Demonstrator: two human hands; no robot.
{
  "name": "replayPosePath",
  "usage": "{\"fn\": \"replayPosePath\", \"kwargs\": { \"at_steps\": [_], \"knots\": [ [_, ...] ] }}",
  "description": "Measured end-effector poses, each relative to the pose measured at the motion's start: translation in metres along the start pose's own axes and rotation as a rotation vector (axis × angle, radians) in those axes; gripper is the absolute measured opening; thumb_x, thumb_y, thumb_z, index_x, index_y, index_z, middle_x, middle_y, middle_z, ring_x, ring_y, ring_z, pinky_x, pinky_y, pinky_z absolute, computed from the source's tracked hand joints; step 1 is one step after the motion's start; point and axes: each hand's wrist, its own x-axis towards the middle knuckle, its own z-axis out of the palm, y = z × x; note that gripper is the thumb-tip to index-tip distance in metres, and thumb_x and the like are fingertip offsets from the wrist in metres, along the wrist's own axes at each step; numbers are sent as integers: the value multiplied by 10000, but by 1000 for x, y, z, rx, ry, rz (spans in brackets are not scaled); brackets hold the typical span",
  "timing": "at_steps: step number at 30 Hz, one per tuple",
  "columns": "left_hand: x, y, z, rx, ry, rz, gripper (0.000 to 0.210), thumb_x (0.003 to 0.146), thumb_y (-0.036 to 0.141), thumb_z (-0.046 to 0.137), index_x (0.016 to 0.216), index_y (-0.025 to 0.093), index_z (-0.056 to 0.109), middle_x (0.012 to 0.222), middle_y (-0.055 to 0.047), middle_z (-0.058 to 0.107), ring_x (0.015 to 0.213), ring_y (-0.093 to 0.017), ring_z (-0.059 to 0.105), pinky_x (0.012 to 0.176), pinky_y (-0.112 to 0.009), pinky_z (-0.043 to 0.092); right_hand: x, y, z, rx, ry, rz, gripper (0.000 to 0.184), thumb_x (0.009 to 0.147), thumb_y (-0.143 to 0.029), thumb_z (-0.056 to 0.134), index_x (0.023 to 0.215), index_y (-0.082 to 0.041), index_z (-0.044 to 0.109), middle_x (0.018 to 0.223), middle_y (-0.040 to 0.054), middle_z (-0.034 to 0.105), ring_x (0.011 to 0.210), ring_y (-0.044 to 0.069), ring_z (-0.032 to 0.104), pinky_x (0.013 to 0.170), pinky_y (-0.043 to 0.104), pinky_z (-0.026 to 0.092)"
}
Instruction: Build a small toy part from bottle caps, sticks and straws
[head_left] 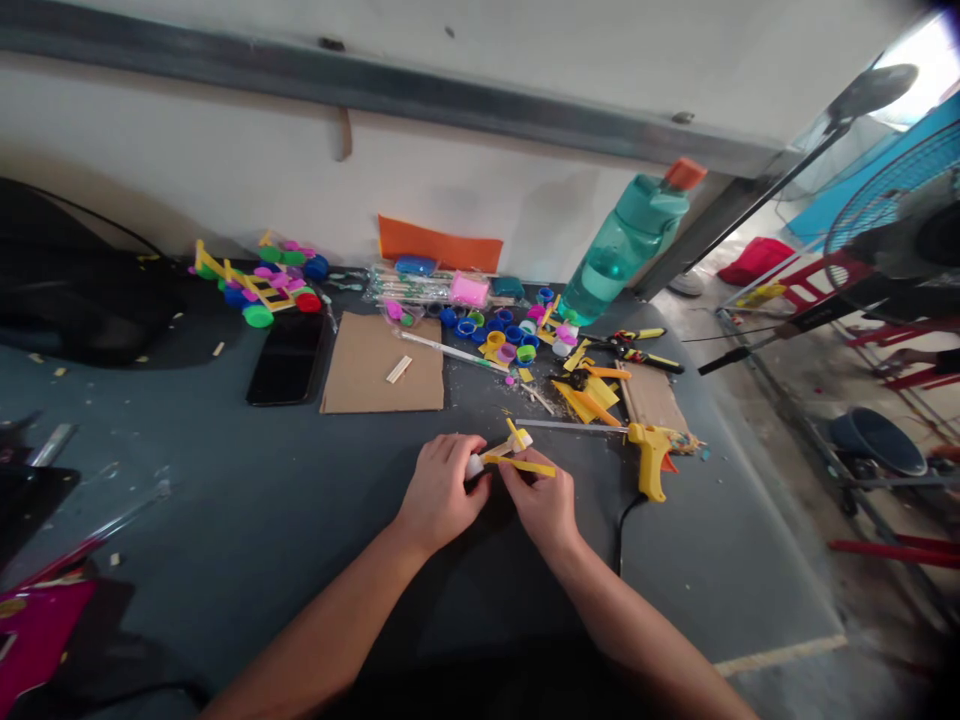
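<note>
My left hand (446,490) is closed around one end of a small craft-stick piece (497,450) with white bottle caps (474,466) at its ends. In my right hand (544,500), a flat yellow craft stick (534,467) is pinched between thumb and fingers and lies against that piece. A short yellow bit stands up by the far white cap (520,439). Right of my hands lies a yellow glue gun (649,460), its cord trailing toward me. The spot where the stick meets the piece is partly hidden by my fingers.
Behind my hands are a cardboard sheet (382,375), a phone (285,360) and many coloured bottle caps (495,335). Orange-handled pliers (592,380), black-and-yellow pliers (637,350) and a teal bottle (619,250) stand or lie at the right. Small stick-and-cap models (262,285) sit at the left.
</note>
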Motion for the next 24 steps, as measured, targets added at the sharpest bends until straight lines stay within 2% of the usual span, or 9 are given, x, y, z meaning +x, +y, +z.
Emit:
{"fn": "replayPosePath", "kwargs": {
  "at_steps": [3,7,12,14,16,18,20,22,24],
  "knots": [
    [0,0,1,10,-22,7,265,787,158,559,1045,190,508,1009,-64,610,954,-241,535,855,-407,424,0,0,-1,62,-16,31,218,803,-319,587,631,-185,586,563,-32,549,530,117,485,514,218,346],
    [1,1,-4,-76,16,22,238,804,179,554,1040,194,527,1015,-68,601,976,-229,531,880,-397,427,1,-4,-2,195,-70,56,202,799,-300,599,633,-185,604,596,-19,589,588,131,531,561,225,395],
    [2,0,-6,-183,103,41,66,837,180,527,884,196,570,990,-64,594,972,-201,526,877,-371,437,-3,-9,-2,188,-103,9,195,812,-297,596,656,-186,634,617,-9,615,595,132,553,563,230,415],
    [3,-2,-5,-215,125,30,31,835,181,532,823,192,559,987,-61,596,969,-197,525,872,-366,440,-7,-11,-6,101,-80,-53,172,824,-291,583,702,-189,649,626,-6,618,567,125,541,547,232,414],
    [3,-4,-4,-245,123,8,49,833,184,531,786,191,545,986,-59,598,969,-195,525,867,-366,443,-10,-16,-15,15,5,-156,122,837,-264,563,782,-190,643,659,-2,615,544,115,516,532,235,410],
    [3,-4,-5,-268,116,-6,74,834,184,520,762,192,539,979,-60,598,968,-195,527,862,-369,446,-11,-25,-28,-48,140,-308,84,839,-228,552,889,-193,611,728,10,615,575,122,516,550,249,421],
    [3,-3,-7,-279,110,12,85,834,180,513,755,193,543,976,-64,598,979,-199,526,870,-378,445,-9,-36,-41,-175,212,-490,173,830,-202,560,1000,-202,586,850,42,633,708,158,558,660,298,453],
    [2,-2,-9,-283,108,62,72,829,174,519,771,194,557,986,-68,599,998,-202,521,885,-384,442,-5,-49,-51,-416,98,-609,253,832,-201,566,1082,-223,594,1015,75,641,911,213,560,823,372,428],
    [2,-1,-10,-277,107,110,61,827,169,528,797,197,574,1001,-68,601,1011,-200,517,894,-381,440,-1,-59,-55,-617,-52,-631,258,847,-230,564,1100,-245,614,1122,78,627,1029,248,512,882,396,378]
  ]
}}
